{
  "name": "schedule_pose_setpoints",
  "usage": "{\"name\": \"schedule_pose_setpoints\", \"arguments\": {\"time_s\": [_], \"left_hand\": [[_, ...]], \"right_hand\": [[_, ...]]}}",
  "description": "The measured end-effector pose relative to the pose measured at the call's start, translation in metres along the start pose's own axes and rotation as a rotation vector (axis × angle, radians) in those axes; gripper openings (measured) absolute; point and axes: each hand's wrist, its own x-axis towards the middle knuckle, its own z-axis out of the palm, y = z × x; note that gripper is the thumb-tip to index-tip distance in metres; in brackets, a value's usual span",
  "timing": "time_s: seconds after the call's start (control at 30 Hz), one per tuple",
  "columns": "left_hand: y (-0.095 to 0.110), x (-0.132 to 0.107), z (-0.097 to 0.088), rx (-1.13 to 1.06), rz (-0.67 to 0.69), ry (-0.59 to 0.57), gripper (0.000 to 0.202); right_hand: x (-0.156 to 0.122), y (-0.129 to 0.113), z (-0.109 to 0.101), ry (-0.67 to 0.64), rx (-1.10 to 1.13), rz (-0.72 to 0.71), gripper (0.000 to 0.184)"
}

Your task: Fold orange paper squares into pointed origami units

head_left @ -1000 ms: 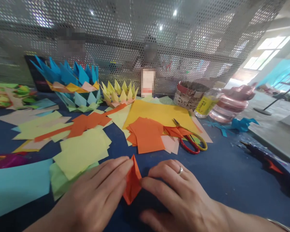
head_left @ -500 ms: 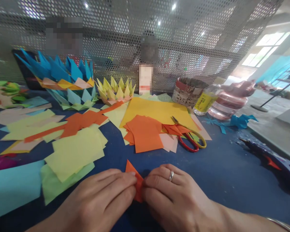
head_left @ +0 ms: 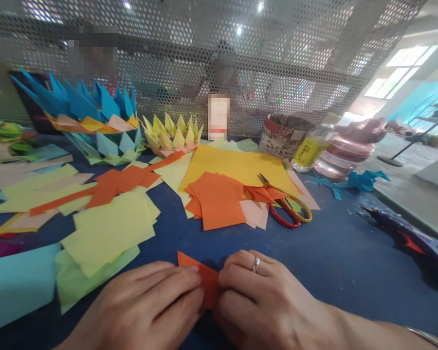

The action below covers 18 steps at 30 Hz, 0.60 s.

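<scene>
A small folded piece of orange paper lies low on the dark blue table, pinched between both hands. My left hand presses its fingers together over the paper's left side, and a pointed corner sticks out above them. At the paper's right edge, my right hand, with a ring on one finger, has its fingers curled closed; the tips and thumb are hidden. Just beyond the hands lies a stack of square orange sheets. Light green sheets are spread to the left of it.
Scissors with red and yellow handles lie right of the orange stack. Farther right is a glue gun. Behind stand folded paper crowns, blue and yellow, a woven basket, a labelled bottle and a pink bottle.
The orange paper's pointed corner has swung left and shows a wider face between my hands. My left hand has shifted slightly down; the right hand has hardly moved.
</scene>
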Motion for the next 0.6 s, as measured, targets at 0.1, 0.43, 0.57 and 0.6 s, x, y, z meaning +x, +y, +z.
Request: {"name": "schedule_pose_setpoints", "arguments": {"time_s": [0.1,0.43,0.57,0.6], "left_hand": [[-0.0025,-0.0032,-0.0039,-0.094,-0.073,-0.069,0.028],[-0.0089,-0.0055,-0.0088,-0.133,-0.085,-0.141,0.026],[-0.0095,-0.0082,-0.0087,-0.147,-0.064,-0.121,0.032],[-0.009,-0.0092,-0.0084,-0.146,-0.072,-0.114,0.032]], "right_hand": [[-0.0008,0.0001,0.0012,-0.004,0.022,0.012,0.033],[-0.0014,0.0001,0.0013,-0.039,0.049,0.068,0.026],[-0.0006,-0.0004,0.0033,-0.02,0.058,0.083,0.027],[-0.0004,-0.0005,0.0039,-0.015,0.064,0.087,0.026]]}}
